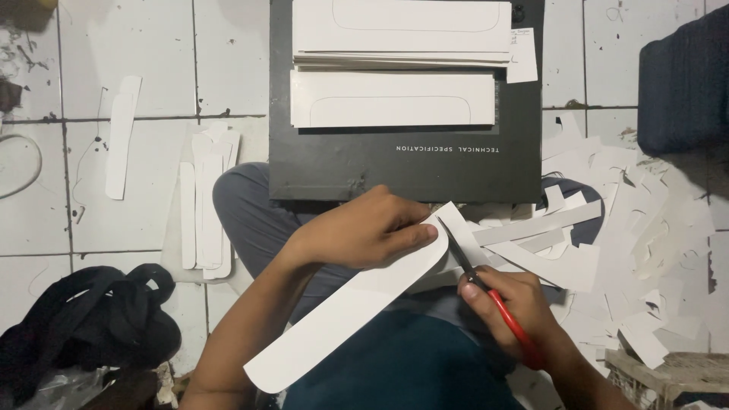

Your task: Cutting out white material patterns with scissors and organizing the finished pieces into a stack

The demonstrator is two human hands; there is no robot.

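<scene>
My left hand (364, 231) grips a long white card strip with rounded ends (342, 311), held slanting over my lap. In my right hand (516, 304) are red-handled scissors (493, 292), their blades at the strip's upper rounded end, where a thin offcut (459, 228) peels away. Ahead of me a black board (410, 163) carries two stacks of white rectangular cards (395, 99) with outlines drawn on them.
A heap of white paper scraps (623, 228) covers the tiled floor at right. Finished rounded strips (205, 205) lie in a pile at left, one more strip (120, 137) farther out. A black bag (83, 326) sits at lower left; a dark cloth (683, 83) lies at upper right.
</scene>
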